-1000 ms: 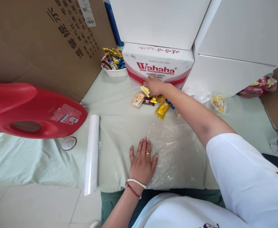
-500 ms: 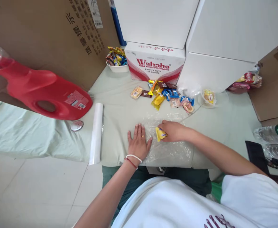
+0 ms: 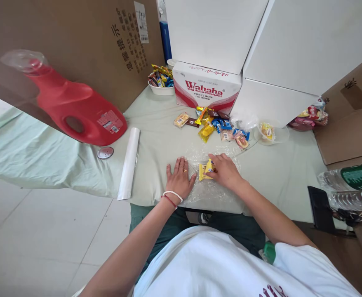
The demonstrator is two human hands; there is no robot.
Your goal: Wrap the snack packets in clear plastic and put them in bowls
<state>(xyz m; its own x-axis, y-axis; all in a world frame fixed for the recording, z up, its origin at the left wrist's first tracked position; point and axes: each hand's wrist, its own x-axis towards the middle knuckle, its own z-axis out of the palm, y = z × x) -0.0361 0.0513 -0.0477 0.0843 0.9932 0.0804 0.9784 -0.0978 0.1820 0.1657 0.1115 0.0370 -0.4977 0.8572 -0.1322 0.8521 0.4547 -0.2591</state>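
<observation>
My left hand [image 3: 179, 178] lies flat with fingers stretched out, on the left edge of a clear plastic film sheet [image 3: 196, 196] spread over the cloth. Just right of it, my right hand [image 3: 226, 170] is closed, thumb and fingers bent around a small yellow snack packet [image 3: 210, 166]. A yellow wrapper [image 3: 202, 172] rests on the film against this packet; whether it is a second packet I cannot tell. Beyond the hands is a loose pile of wrapped snacks, with a yellow packet [image 3: 206, 133], blue packets [image 3: 221, 124] and a pale biscuit packet [image 3: 181, 120].
To the left lie a white film roll [image 3: 129, 165], a red jug [image 3: 82, 109] and a round disc [image 3: 105, 152]. Behind stand a Wahaha carton [image 3: 205, 88] and a white tub [image 3: 161, 90] of snacks. A clear bowl [image 3: 280, 138] and plastic bottles [image 3: 351, 178] are on the right.
My right hand has turned, its fingers now reaching over the yellow packet, and more yellow wrapper shows on the film. My left hand stays flat. The camera view has shifted slightly.
</observation>
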